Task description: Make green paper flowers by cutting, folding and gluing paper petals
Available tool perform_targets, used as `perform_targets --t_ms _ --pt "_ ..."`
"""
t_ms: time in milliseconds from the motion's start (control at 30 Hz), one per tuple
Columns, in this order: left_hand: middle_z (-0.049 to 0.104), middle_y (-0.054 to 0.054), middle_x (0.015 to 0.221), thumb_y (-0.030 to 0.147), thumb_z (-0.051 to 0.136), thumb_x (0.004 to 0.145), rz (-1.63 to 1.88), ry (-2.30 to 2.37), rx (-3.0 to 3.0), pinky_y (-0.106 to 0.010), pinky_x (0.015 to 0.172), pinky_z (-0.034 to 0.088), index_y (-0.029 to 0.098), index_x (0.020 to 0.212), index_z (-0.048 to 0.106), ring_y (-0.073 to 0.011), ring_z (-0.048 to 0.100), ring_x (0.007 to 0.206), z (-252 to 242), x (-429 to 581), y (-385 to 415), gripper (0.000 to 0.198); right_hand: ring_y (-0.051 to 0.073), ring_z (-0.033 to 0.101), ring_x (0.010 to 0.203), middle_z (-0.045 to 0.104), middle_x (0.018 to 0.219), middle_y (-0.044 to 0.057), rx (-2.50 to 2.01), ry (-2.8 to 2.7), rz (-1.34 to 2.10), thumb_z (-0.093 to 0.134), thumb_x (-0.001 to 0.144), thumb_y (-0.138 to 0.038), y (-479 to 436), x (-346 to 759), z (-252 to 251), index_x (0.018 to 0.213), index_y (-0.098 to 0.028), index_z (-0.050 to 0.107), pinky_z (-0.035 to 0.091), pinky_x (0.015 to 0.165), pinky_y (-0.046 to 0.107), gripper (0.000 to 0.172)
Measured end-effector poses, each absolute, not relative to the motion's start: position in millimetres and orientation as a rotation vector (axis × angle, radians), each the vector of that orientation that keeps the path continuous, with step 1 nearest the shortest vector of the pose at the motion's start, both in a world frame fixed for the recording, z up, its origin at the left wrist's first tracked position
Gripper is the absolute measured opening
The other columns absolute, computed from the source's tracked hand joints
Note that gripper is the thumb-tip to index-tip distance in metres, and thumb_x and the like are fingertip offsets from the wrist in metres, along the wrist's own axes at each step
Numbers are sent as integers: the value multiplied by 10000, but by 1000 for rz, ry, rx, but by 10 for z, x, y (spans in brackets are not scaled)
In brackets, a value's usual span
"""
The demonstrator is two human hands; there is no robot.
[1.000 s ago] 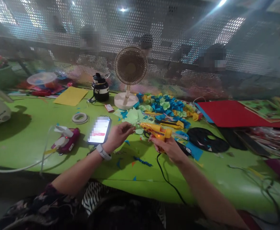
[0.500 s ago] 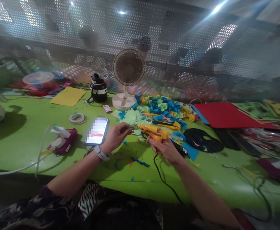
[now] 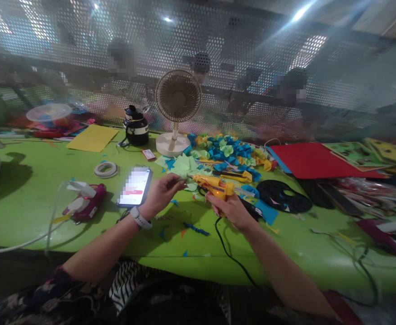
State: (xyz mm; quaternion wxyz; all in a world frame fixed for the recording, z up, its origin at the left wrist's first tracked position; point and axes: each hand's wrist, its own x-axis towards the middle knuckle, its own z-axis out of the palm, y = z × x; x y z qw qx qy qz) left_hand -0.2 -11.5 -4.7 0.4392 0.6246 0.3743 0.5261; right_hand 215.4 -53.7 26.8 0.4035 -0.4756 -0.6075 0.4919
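A perforated screen (image 3: 231, 45) backs the room, and a green table (image 3: 31, 194) runs below it. Both forearms reach in over the table from the near edge, angled toward each other. A red sheet (image 3: 323, 160) lies at the right, a heap of paper pieces (image 3: 233, 151) near the middle, and a fan (image 3: 178, 95) stands beside that heap. Compared with a second ago, the whole scene sits slightly further left in view, while the hands' poses are nearly unchanged. The right hand (image 3: 230, 207) wraps the handle of the glue gun (image 3: 208, 183), held above the table with its nozzle pointing left. The left hand (image 3: 162, 192) is bent inward, thumb and fingertips close together right by the nozzle; whether they pinch anything, I cannot tell. Left of that hand lies a lit phone (image 3: 135, 187), then a tape roll (image 3: 106, 174). A blue twist (image 3: 197, 229) lies nearer the front.
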Motion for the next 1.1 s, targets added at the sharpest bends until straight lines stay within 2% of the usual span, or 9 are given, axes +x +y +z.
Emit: perform_targets --t_ms 267,733,1100 --pt "706 -48 800 446 668 812 1301 926 1566 -325 767 597 163 831 609 -202 725 812 -54 -3 -121 289 82 385 420 454 492 -69 -1231 -1553 1209 671 737 -555 -550 2141 314 759 -197 567 350 405 238 374" --pt "721 -57 811 474 652 822 1331 1007 1695 -304 721 571 180 835 642 -207 703 801 -123 -32 -99 294 87 392 433 473 559 -53 -1220 -1560 1198 684 731 -540 -552 2127 297 842 -199 590 357 404 243 370" --pt "677 -19 717 389 604 873 1344 1159 1962 -246 580 418 184 812 653 -140 568 615 -16 -36 -150 219 90 394 434 469 545 -53 -1252 -1581 1179 672 733 -542 -554 2122 303 842 -199 598 350 408 242 368"
